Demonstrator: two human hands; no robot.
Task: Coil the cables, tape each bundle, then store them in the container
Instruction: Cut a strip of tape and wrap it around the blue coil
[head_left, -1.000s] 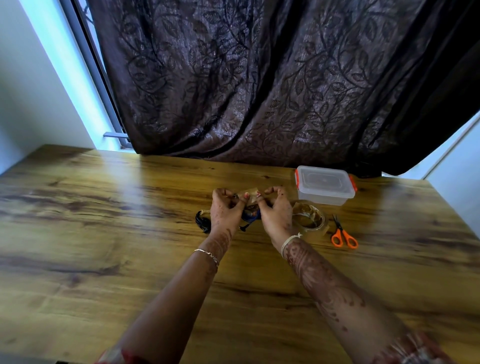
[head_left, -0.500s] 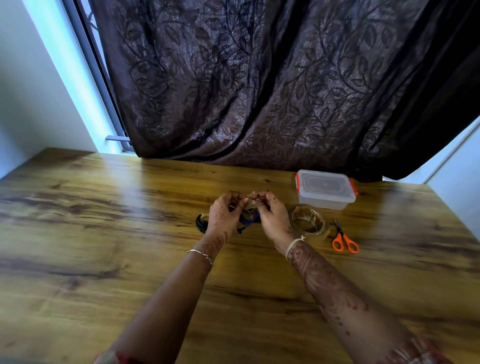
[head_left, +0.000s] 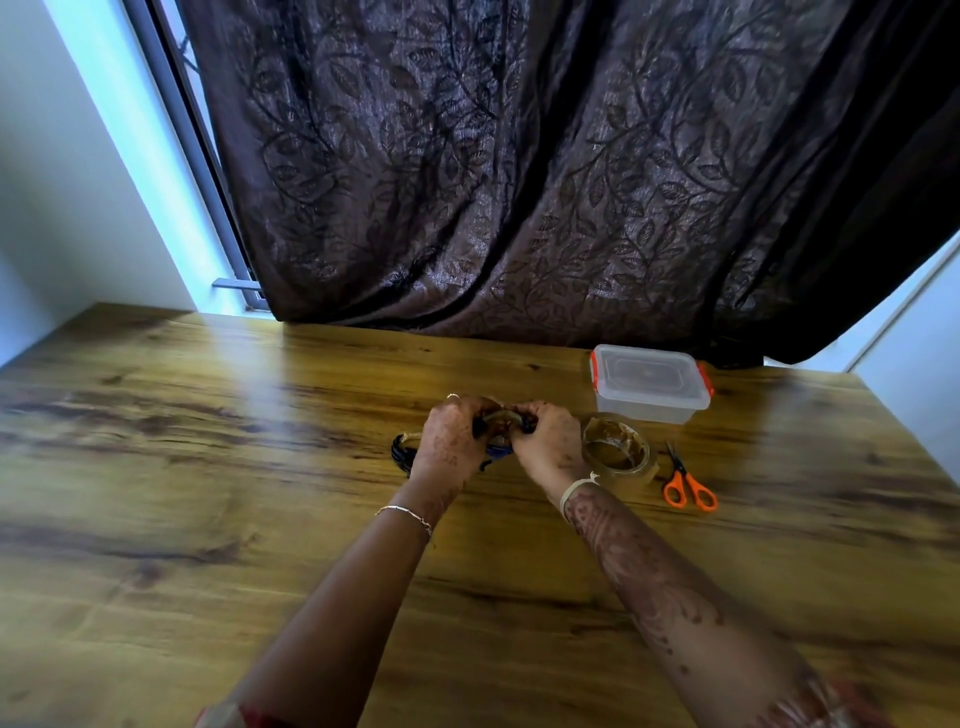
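A second ago the two hands stood a little apart, fingers lifted, with the piece of tape stretched between them above the cable. Now they have come together and gone lower. The left hand (head_left: 451, 441) has its fingers curled around the cable bundle (head_left: 401, 451), and the right hand (head_left: 549, 441) pinches the tape strip (head_left: 501, 417) and presses it against the same bundle, so the knuckles nearly touch.

The bundle lies on the tabletop (head_left: 260, 467) under the hands. Only a black loop shows at the left, and a bit of blue between the wrists.

I think the tape is being closed around the coil, so this bundle is almost finished.

The tape roll (head_left: 617, 451) and scissors (head_left: 688, 483) rest just beside the right wrist. The container (head_left: 649, 387) stands behind them with its lid on, so storing has not yet begun.
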